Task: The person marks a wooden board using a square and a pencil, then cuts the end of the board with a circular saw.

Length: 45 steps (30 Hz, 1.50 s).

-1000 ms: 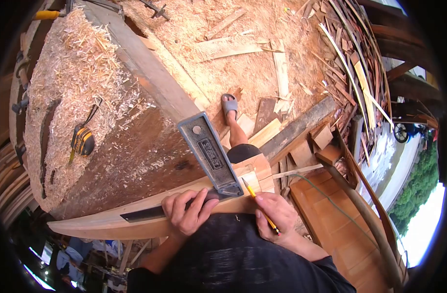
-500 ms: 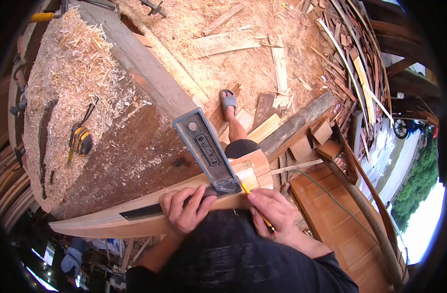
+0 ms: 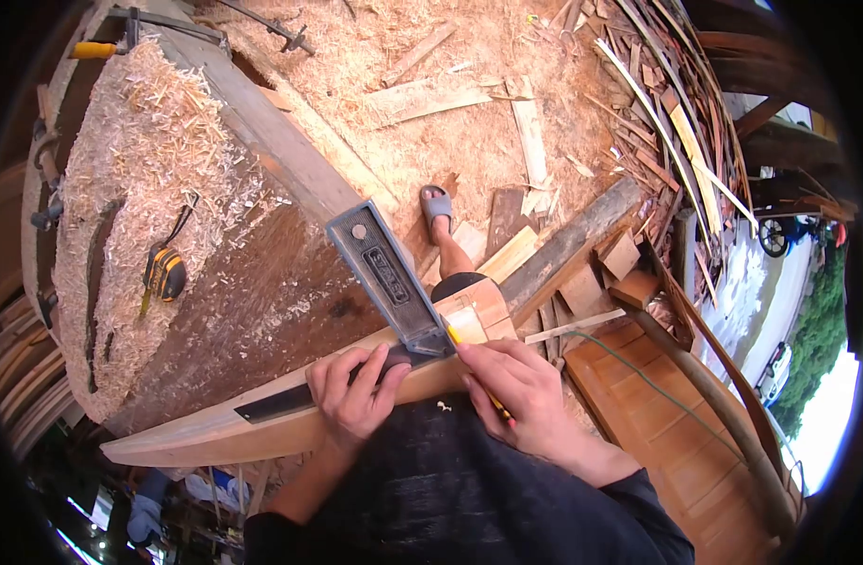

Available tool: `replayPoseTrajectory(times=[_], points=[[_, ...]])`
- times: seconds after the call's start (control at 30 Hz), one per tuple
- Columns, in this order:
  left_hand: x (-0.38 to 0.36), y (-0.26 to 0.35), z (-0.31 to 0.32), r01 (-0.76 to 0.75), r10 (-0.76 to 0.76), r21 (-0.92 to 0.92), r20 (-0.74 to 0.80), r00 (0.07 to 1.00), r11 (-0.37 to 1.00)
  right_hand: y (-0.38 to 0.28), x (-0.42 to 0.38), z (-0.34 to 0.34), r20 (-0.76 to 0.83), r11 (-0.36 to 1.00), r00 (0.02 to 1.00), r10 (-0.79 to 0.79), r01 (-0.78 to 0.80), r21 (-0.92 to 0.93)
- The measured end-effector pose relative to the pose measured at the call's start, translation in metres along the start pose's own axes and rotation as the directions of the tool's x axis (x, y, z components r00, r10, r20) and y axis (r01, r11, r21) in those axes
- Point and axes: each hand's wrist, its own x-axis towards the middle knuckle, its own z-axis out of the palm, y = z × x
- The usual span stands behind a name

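The left hand [image 3: 356,395] presses flat on the steel blade of a square [image 3: 386,282], pinning it along a curved plank [image 3: 224,428] that lies at the near edge of the bench [image 3: 262,301]. The square's dark stock juts up across the plank's end. The right hand [image 3: 521,395] grips a yellow pencil [image 3: 453,336] — its tip touches the plank right beside the stock. A tape measure [image 3: 164,273] sits well apart among shavings — bare bench lies between. Beyond the edge, a sandalled foot [image 3: 437,205] stands among sawdust and offcuts.
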Motion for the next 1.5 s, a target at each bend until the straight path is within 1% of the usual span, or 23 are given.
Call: replayPoseTrajectory(times=[0.23,0.33,0.43,0.5,0.53,0.57,0.6,0.63,0.67,0.73,0.83,0.9,0.93,1.0,1.07,1.1,1.13,1.17,1.2,1.27,1.33,1.43,1.5], points=[[0.001,0.004,0.0,0.031,-0.031,0.002,-0.027,0.999,1.0,-0.01,-0.018,-0.016,0.089,0.996,0.996,-0.006,0.014,-0.089],[0.001,0.007,0.0,0.037,-0.037,0.002,-0.041,0.998,0.999,-0.014,-0.015,-0.022,0.149,0.996,0.987,0.061,-0.05,-0.076],[0.001,0.009,-0.002,0.052,-0.053,-0.025,-0.043,0.998,0.998,-0.017,-0.019,-0.028,-0.165,0.998,0.985,0.044,-0.037,0.049],[0.004,0.01,-0.006,0.061,-0.063,-0.039,-0.037,0.997,0.997,-0.017,-0.026,-0.036,-0.235,0.993,0.97,0.06,-0.034,0.114],[0.007,0.011,-0.011,0.116,-0.113,-0.102,0.038,0.993,0.988,-0.015,-0.032,-0.039,-0.269,0.989,0.96,0.072,-0.033,0.147],[0.012,0.009,-0.017,0.175,-0.158,-0.161,0.114,0.981,0.971,-0.01,-0.037,-0.039,-0.302,0.982,0.953,0.005,0.053,0.183],[0.016,0.006,-0.024,0.24,-0.2,-0.214,0.193,0.961,0.947,-0.011,-0.046,-0.037,-0.294,0.97,0.954,0.061,0.012,0.243],[0.024,0.004,-0.037,0.149,-0.114,-0.215,0.168,0.979,0.965,-0.014,-0.054,-0.033,-0.279,0.953,0.953,0.115,-0.027,0.301],[0.032,0.009,-0.054,0.194,-0.157,-0.221,0.176,0.972,0.956,-0.018,-0.06,-0.031,-0.261,0.932,0.951,0.164,-0.063,0.357],[0.05,0.032,-0.099,0.284,-0.241,-0.236,0.195,0.951,0.929,-0.028,-0.066,-0.029,-0.343,0.971,0.938,0.044,0.04,0.234],[0.06,0.033,-0.132,0.202,-0.171,-0.55,0.108,0.979,0.81,-0.039,-0.067,-0.027,-0.446,0.974,0.874,-0.191,0.225,0.024],[0.05,0.038,-0.14,0.032,0.015,-0.59,0.075,0.997,0.806,-0.051,-0.071,-0.028,-0.415,0.97,0.887,-0.2,0.24,0.045],[0.045,0.047,-0.147,0.04,0.019,-0.66,0.082,0.996,0.75,-0.056,-0.072,-0.028,-0.402,0.969,0.893,-0.202,0.243,0.053],[0.035,0.067,-0.163,0.058,0.029,-0.783,0.096,0.995,0.619,-0.057,-0.077,-0.018,-0.248,0.955,0.952,-0.181,0.23,0.186],[0.025,0.079,-0.171,0.048,-0.02,-0.926,0.044,0.999,0.375,-0.068,-0.082,-0.009,-0.048,0.953,0.969,-0.244,0.249,0.171],[0.022,0.08,-0.166,-0.078,0.017,-0.941,-0.077,0.997,0.33,-0.072,-0.084,0.001,-0.029,0.944,0.961,-0.275,0.275,0.18],[0.023,0.087,-0.164,-0.171,-0.004,-0.964,-0.175,0.984,0.205,-0.075,-0.083,0.012,-0.009,0.934,0.952,-0.305,0.301,0.191],[0.021,0.093,-0.159,-0.228,-0.113,-0.971,-0.235,0.965,0.074,-0.077,-0.08,0.017,-0.055,0.922,0.924,-0.377,0.381,0.069],[0.018,0.096,-0.154,-0.293,-0.224,-0.955,-0.274,0.935,-0.053,-0.072,-0.079,0.019,-0.098,0.93,0.926,-0.365,0.367,0.0],[0.0,0.081,-0.14,-0.398,-0.313,-0.915,-0.4,0.861,0.073,-0.052,-0.078,0.02,-0.186,0.937,0.921,-0.343,0.322,-0.135],[-0.024,0.067,-0.119,-0.358,-0.479,-0.934,-0.315,0.819,0.001,-0.03,-0.07,0.014,-0.123,0.928,0.925,-0.359,0.339,-0.153],[-0.063,0.023,-0.081,-0.146,-0.604,-0.988,-0.142,0.784,0.042,0.01,-0.05,0.0,0.037,0.872,0.904,-0.426,0.421,-0.25],[-0.097,-0.002,-0.066,0.03,-0.601,-0.999,0.045,0.798,-0.034,0.028,-0.035,-0.007,0.086,0.852,0.891,-0.446,0.452,-0.266]])
